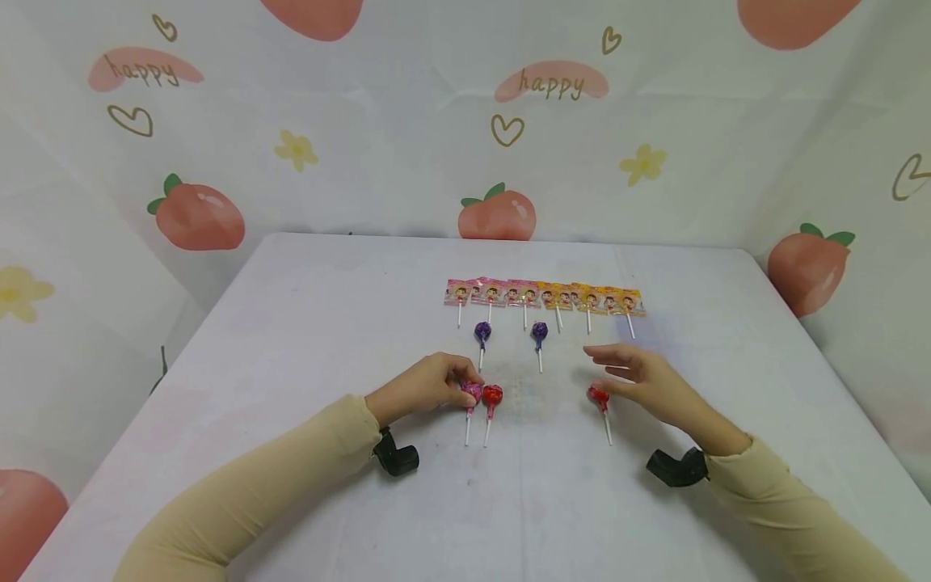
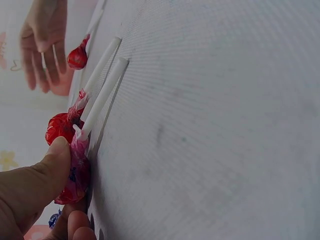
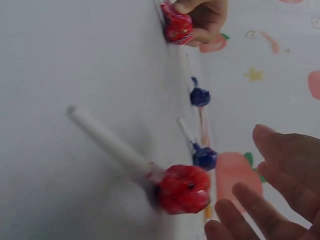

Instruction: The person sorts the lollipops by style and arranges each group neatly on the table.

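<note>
Between thumb and fingers my left hand [image 1: 432, 384] pinches the head of a pink-wrapped lollipop [image 2: 79, 172], whose stick points toward the front of the table. Right beside it lies a red lollipop [image 1: 493, 396]. My right hand [image 1: 650, 384] has its fingers spread and extended, close to another red lollipop [image 3: 182, 189] that lies on the table; in the right wrist view a gap shows between the fingers and the candy. Farther back lie two purple lollipops, one on the left [image 1: 483, 331] and one on the right [image 1: 539, 331].
Behind the purple lollipops runs a row of flat wrapped lollipops, pink packets [image 1: 490, 292] on the left and yellow packets [image 1: 591, 300] on the right. All rest on a white-covered table [image 1: 327, 323]. A printed cloth [image 1: 407, 121] hangs behind it.
</note>
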The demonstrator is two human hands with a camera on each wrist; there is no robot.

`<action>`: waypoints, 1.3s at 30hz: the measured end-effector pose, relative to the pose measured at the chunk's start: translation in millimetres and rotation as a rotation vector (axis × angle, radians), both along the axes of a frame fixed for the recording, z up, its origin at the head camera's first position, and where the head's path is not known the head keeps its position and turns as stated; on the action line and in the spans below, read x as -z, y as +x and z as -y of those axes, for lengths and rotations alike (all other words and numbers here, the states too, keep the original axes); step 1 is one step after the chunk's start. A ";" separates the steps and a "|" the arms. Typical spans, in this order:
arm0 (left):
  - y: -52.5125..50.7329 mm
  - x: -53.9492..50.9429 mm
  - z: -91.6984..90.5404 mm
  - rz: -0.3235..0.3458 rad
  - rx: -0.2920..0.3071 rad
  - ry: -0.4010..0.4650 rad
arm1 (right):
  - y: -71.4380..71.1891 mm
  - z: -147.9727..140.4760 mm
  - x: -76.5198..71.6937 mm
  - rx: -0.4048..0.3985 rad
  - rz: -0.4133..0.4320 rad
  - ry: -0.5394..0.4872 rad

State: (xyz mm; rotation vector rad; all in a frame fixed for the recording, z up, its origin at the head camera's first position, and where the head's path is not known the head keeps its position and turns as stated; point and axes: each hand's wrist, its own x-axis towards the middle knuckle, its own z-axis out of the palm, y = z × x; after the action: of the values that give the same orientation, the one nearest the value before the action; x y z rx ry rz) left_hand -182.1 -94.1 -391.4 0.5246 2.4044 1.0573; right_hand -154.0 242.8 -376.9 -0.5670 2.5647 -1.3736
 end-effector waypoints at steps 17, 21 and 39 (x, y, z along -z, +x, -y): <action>-0.4 -0.9 -0.2 -0.014 -0.003 -0.018 | -2.2 -8.0 14.9 0.016 0.146 0.158; -1.1 0.4 -0.1 -0.006 -0.006 -0.017 | -2.6 -5.4 10.7 0.009 0.173 0.183; -1.1 1.3 0.2 -0.009 -0.005 -0.008 | -11.0 12.0 -29.2 0.051 0.090 0.144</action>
State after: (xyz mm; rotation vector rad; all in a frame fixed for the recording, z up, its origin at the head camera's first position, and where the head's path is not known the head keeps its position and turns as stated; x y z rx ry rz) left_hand -183.1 -94.3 -392.7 0.5222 2.4185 1.0484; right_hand -164.9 230.8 -347.7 -0.4096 2.5949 -1.1874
